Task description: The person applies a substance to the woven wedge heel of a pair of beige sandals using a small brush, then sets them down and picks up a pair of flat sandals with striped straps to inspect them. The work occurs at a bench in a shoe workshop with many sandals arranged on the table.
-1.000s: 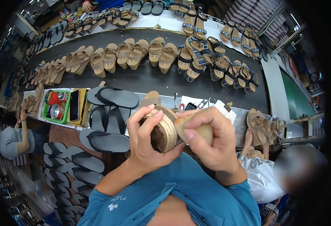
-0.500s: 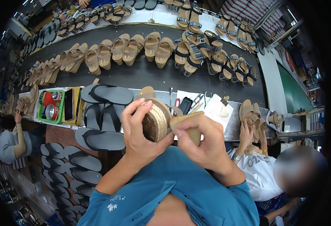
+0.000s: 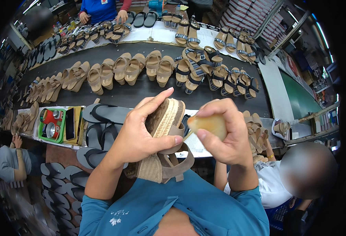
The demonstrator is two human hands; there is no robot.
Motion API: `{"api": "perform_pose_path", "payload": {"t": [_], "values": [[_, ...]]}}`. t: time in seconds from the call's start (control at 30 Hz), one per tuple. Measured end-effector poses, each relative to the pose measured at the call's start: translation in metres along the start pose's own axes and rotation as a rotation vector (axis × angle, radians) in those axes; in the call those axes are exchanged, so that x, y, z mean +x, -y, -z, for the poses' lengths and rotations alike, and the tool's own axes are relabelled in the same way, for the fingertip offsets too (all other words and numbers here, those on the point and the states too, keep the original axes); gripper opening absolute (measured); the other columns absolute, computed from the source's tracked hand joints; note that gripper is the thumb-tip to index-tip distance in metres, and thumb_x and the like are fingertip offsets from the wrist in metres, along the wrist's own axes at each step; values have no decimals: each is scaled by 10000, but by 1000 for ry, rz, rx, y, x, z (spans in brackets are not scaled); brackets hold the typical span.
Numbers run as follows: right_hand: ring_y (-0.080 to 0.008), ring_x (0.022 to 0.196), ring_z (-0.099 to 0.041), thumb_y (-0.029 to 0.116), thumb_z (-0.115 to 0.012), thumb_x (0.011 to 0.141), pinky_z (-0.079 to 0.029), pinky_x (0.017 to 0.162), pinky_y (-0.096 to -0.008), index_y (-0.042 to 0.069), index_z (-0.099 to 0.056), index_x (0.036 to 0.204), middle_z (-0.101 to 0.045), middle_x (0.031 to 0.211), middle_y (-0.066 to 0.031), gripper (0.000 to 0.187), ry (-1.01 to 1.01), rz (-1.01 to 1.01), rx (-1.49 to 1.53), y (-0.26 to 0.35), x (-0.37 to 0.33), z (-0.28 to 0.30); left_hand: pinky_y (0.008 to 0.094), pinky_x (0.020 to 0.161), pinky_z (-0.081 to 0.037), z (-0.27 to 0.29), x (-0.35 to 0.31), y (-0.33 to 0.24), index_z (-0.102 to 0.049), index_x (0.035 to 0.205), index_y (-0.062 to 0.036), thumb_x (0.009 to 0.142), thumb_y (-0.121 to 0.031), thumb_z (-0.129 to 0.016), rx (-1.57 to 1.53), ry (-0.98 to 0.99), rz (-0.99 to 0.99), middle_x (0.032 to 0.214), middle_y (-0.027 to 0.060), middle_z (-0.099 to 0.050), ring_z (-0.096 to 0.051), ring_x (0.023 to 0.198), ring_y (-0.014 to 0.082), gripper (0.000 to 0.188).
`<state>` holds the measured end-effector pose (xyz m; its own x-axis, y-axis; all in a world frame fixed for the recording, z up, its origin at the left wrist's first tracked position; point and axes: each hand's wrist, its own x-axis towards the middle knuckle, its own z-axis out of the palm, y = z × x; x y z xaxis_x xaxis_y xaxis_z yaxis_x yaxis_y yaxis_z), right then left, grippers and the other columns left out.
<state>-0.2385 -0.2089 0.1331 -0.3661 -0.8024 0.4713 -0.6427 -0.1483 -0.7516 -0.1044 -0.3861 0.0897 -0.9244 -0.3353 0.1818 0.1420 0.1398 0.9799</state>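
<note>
A taupe wedge sandal (image 3: 149, 168) with a woven rope side is tilted on its edge in front of my chest. My left hand (image 3: 139, 131) grips it, fingers over the sole and thumb on the strap side. The straps hang toward me. Closed around a yellowish, translucent, rounded block-like thing (image 3: 211, 125) with an orange spot at one end, my right hand (image 3: 232, 131) is just right of the sandal. What kind of thing it is, I cannot make out. A thin pale tip below it points toward the straps; whether it touches them is unclear.
Wedge sandals (image 3: 133, 67) line the dark belt (image 3: 114, 89) ahead. Grey flip-flops (image 3: 108, 114) and a green tray (image 3: 64, 118) lie left of my hands. Co-workers stand on both sides; one in blue (image 3: 100, 10) works across the belt.
The sandal has turned from sole outward to rope side and straps in view, coming lower and closer. My right hand has moved slightly right and up with the yellowish thing.
</note>
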Motion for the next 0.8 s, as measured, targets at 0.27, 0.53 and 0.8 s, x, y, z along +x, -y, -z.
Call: {"api": "perform_pose_path", "payload": {"t": [0.27,0.53,0.8], "values": [[-335,1082,-675,28,-723,745,-537,842,-379,15,-629,891,-681,1064,-200,174,159,103,-68,-6,12,-7,339,985,-451,-8,-9,-3,-494,1439,-25,651,-230,-841,101,7,-28,1199,144,-581,-582,1119,235,884],[-379,908,-647,133,-699,700,-531,788,-419,49,-630,890,-663,958,-163,218,358,168,-103,-18,16,19,351,991,-446,-24,-4,8,-465,1464,-28,631,-224,-853,142,87,-14,1207,142,-578,-581,1123,248,940],[-345,1070,-674,85,-727,716,-559,800,-404,43,-632,851,-700,909,-122,171,250,56,-88,-26,0,22,338,1015,-424,-35,9,16,-425,1469,31,632,-177,-858,41,115,33,1216,137,-576,-560,1145,212,965]]}}
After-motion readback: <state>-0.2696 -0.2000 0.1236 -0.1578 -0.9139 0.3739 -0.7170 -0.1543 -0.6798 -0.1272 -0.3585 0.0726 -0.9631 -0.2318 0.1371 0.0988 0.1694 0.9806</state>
